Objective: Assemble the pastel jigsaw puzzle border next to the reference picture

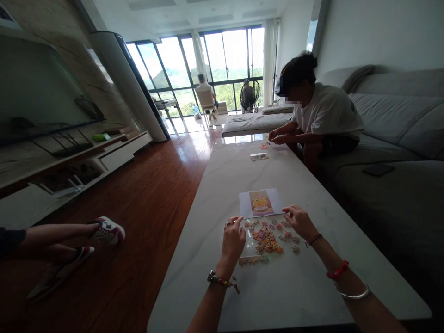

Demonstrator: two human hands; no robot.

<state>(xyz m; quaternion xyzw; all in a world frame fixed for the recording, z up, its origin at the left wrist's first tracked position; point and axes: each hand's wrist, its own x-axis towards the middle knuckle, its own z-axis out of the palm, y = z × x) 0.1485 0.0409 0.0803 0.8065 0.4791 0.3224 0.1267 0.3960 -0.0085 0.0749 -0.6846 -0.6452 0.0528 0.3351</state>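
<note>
A heap of small coloured puzzle pieces (268,239) lies on the pale marble table (243,185) between my hands. Beyond them lies a picture sheet (260,202) with a yellow figure on it. My left hand (233,239) rests on the table at the heap's left edge, fingers curled and thumb and forefinger pinched at the sheet's near left corner. My right hand (299,221) sits at the heap's right, fingers bent, fingertips at the sheet's near right corner. Whether either pinch holds a piece is too small to tell.
Another person (321,115) sits on the grey sofa (398,138) at the table's far right, hands at their own pieces (265,145); a small card (258,156) lies near. Someone's legs and shoes (104,231) stretch over the wooden floor at left. A phone (378,169) lies on the sofa.
</note>
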